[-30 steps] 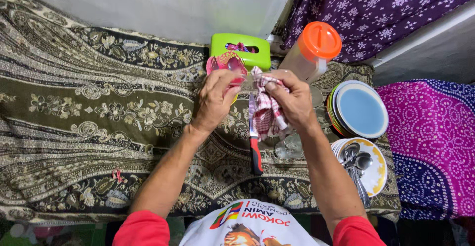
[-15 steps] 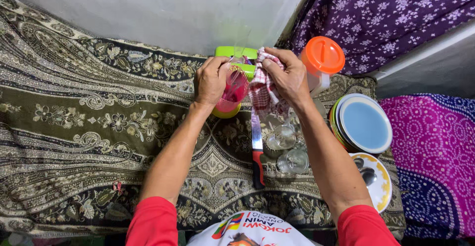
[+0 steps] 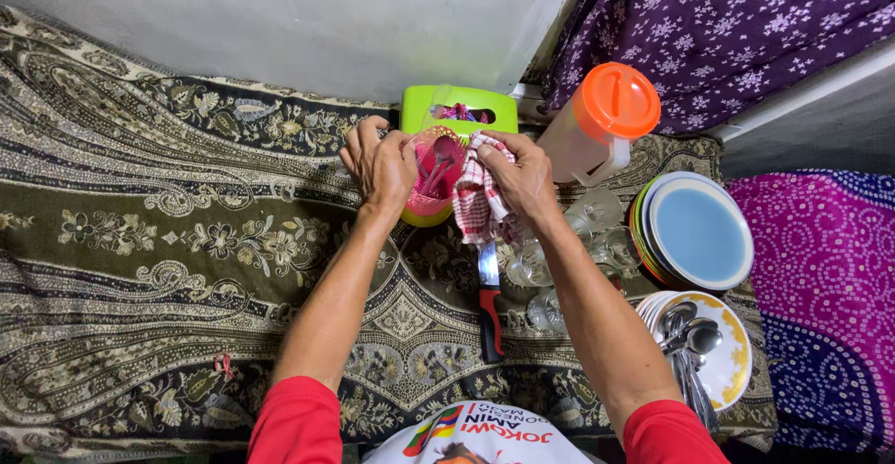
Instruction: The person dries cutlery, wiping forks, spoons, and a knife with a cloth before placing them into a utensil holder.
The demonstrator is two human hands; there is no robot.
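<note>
Left grip: left hand (image 3: 380, 166) curled over the rim of a pink slotted cup (image 3: 431, 187), fingers clenched on its near-left edge.
Right grip: right hand (image 3: 518, 179) clenched around a red-and-white checked cloth (image 3: 476, 205); the cloth hangs from the fist, touching the cup's right side.
Pink cup: holds pink plastic utensils, number not readable; sits in a yellow-green base, just in front of the green box (image 3: 459, 110).
Green box: one, lime, oval slot on top with pink material showing; stands against the wall.
Knife: one, red handle (image 3: 490, 322), blade pointing away toward the cloth, lying flat between the forearms.
Drinking glasses: clear, clustered right of the knife (image 3: 597, 212); at least four, exact count unclear, partly hidden by the right forearm.
Jug: one, clear body with orange lid (image 3: 615, 100), just right of the right hand.
Plates: one stack, blue plate on top (image 3: 701, 234); a second stack nearer, yellow-rimmed (image 3: 736, 352), carrying several metal spoons (image 3: 692, 333).
Surface: bench covered by an olive paisley-and-flower cloth (image 3: 186, 240).
Room: pale plain wall behind; purple flowered fabric (image 3: 746, 16) upper right; magenta dotted fabric (image 3: 830, 277) at right.
</note>
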